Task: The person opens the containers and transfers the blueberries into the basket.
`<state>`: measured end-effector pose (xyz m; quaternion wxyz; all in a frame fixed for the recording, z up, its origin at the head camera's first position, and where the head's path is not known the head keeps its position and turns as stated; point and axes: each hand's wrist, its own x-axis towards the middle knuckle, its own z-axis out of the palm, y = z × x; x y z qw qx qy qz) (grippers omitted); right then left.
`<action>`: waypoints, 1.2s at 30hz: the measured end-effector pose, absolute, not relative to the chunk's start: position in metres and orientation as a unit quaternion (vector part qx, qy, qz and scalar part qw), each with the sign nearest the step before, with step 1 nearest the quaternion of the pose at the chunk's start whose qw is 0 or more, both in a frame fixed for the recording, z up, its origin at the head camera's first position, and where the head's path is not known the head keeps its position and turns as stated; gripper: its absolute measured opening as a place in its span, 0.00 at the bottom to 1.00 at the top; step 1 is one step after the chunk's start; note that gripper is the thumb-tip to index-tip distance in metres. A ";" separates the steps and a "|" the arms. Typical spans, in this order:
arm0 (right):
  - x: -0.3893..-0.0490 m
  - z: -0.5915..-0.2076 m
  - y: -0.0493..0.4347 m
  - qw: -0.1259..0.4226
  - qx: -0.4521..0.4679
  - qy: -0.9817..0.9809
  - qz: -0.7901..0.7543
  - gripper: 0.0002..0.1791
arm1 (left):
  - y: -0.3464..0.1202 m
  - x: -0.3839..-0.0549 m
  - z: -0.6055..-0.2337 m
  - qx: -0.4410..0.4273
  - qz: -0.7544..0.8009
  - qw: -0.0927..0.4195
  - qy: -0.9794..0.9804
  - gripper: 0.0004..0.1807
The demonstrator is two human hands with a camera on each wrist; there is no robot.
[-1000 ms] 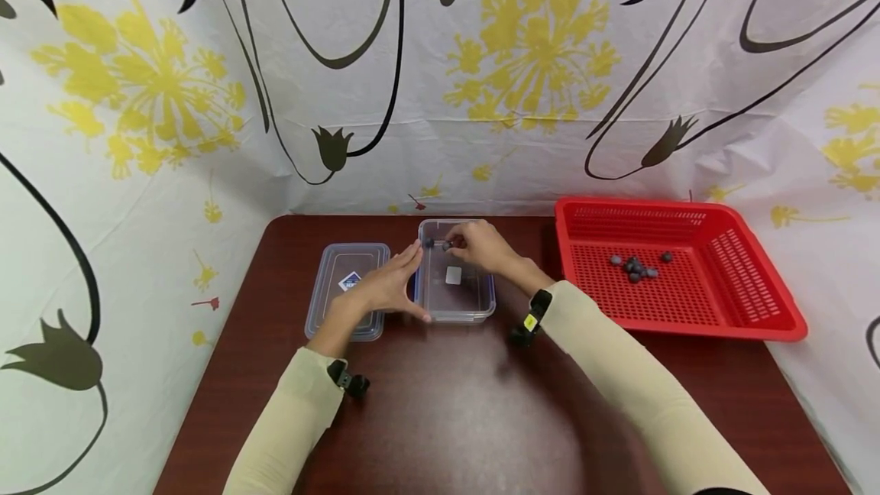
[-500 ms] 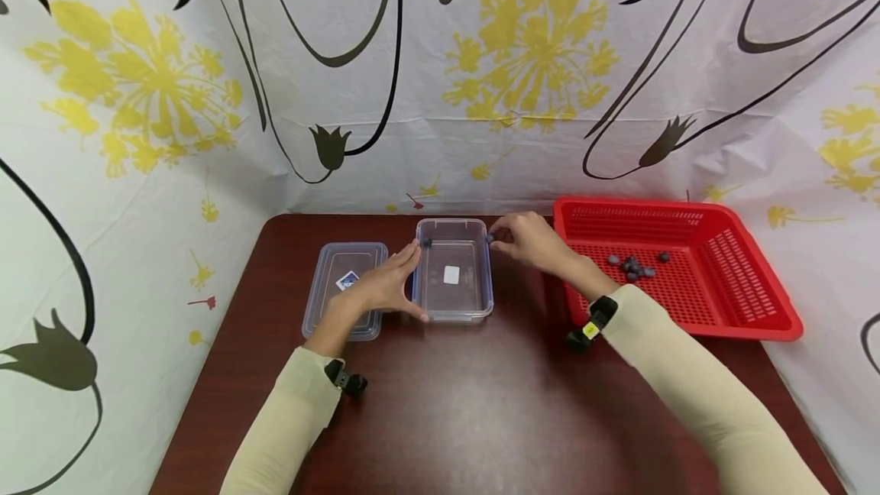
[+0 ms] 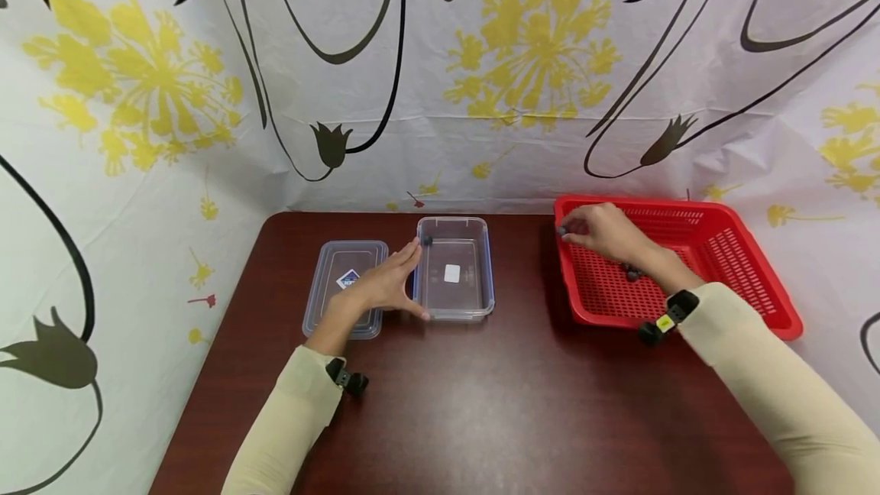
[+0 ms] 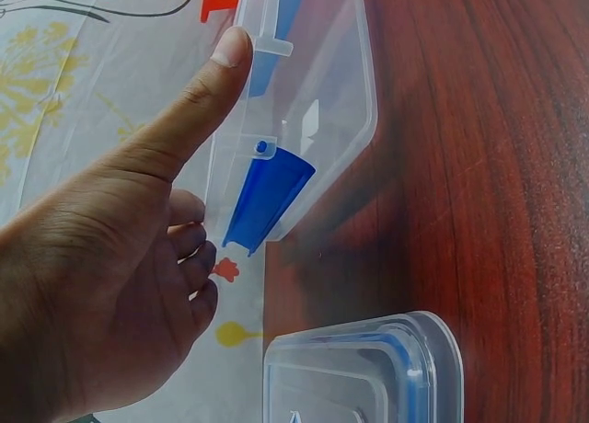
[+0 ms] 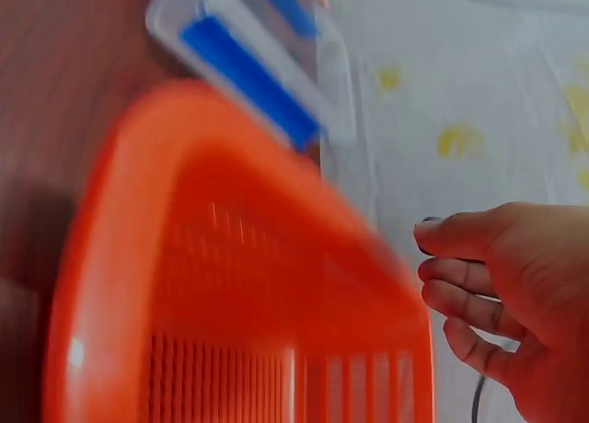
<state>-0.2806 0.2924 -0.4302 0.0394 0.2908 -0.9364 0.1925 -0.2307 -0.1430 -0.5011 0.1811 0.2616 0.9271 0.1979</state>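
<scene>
A clear plastic food container (image 3: 454,292) with blue side clips stands on the table, one blueberry (image 3: 428,241) at its back left. My left hand (image 3: 381,285) rests along its left side, thumb near the front corner and fingers spread toward the back; the left wrist view shows the thumb (image 4: 198,101) straight beside the wall. Over the left rim of the red basket (image 3: 749,281), my right hand (image 3: 608,234) pinches a blueberry (image 3: 562,231) between thumb and fingertips. Blueberries (image 3: 631,272) lie on the basket floor, partly hidden by the right wrist.
The container's clear lid (image 3: 337,289) lies flat to the left, partly under the left hand in the head view. A patterned sheet (image 3: 440,121) hangs behind the table (image 3: 481,403). Dark wrist cameras sit on both sleeves.
My right hand has lifted a blueberry out of the container and carried it right to the basket's left rim. The left hand has stayed at the container's side.
</scene>
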 end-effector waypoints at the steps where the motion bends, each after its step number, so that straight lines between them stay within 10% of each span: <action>1: -0.283 -0.430 0.302 0.037 0.289 -0.938 0.189 0.07 | -0.143 -0.231 -0.501 0.261 0.198 0.181 0.927 0.77; 36: -0.302 -0.477 0.448 -0.095 0.187 -0.972 0.110 0.09 | -0.142 -0.229 -0.499 0.243 0.207 0.191 0.928 0.77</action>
